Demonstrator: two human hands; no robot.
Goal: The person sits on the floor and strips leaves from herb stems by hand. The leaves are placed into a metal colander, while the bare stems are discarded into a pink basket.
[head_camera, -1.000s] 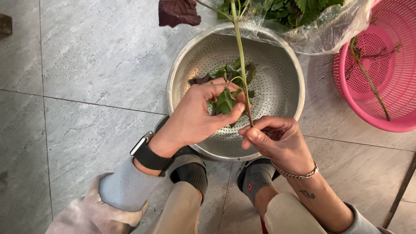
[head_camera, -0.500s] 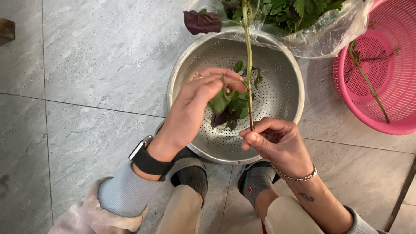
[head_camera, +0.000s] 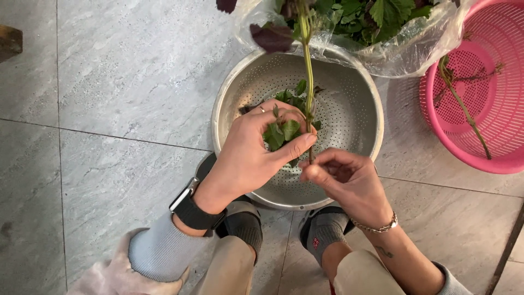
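Far left, at nine o'clock: bare grey tiled floor (head_camera: 109, 82), with a dark wooden edge (head_camera: 10, 42) at the upper corner.

Left of centre: left hand (head_camera: 256, 155), a black watch (head_camera: 194, 207) on its wrist, with its grip curled shut round a small bunch of green leaves (head_camera: 281, 133), thumb laid across toward three o'clock. Held directly over the metal colander (head_camera: 349, 98), apparently so that anything plucked falls inside rather than onto the tiles.

Centre: long green stem (head_camera: 307, 71) running up toward twelve o'clock, its foot pinched between the fingertips of the right hand (head_camera: 349, 183), grip closed on the stem, a thin bracelet (head_camera: 376, 225) at the wrist. Stem kept upright and taut, likely to leave its side leaves open to the other hand. A dark purple leaf (head_camera: 272, 37) hanging off it near the top.

Below, at six o'clock: feet in grey socks and knees pressed close against the colander rim.

At one o'clock: clear plastic bag (head_camera: 404, 49) of leafy greens, spilling over the colander's far rim and crowding the stem's top end.

At three o'clock: pink plastic basket (head_camera: 491, 120) holding bare stalks (head_camera: 464, 106), just beside the colander, apart from both hands.
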